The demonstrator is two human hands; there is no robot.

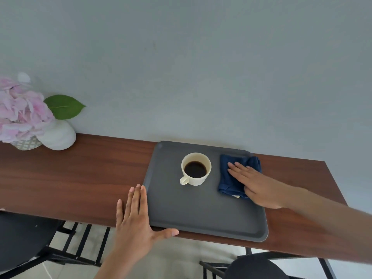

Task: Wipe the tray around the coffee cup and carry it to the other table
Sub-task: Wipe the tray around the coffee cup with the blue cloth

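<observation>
A dark grey tray (pixel 201 214) lies on a narrow brown wooden table (pixel 80 174) that stands against a pale wall (pixel 201 57). The tray's near edge hangs slightly past the table's front edge. A cream cup (pixel 195 169) of black coffee stands upright on the far half of the tray, left of the middle, its handle pointing toward the near left.

The right hand (pixel 259 188) lies flat, fingers stretched and together, palm down on a folded dark blue cloth (pixel 229 178). It presses the cloth onto the tray rather than clasping it. The cloth sits in the tray's far right corner, just beside the cup but apart from it, and its far right corner overlaps the tray's rim.

The left hand (pixel 134 222) is spread open and grips nothing. Its fingers rest on the table along the tray's left edge, the nearest finger touching the rim, while the thumb reaches along the tray's near edge at the near left corner.

At the table's far left stand pink flowers (pixel 20 111) with a green leaf (pixel 64 107), in a patterned pot (pixel 26 143), with a white rounded object (pixel 58 135) touching it. Black chair frames (pixel 80 244) show below the table, over a pale floor.
</observation>
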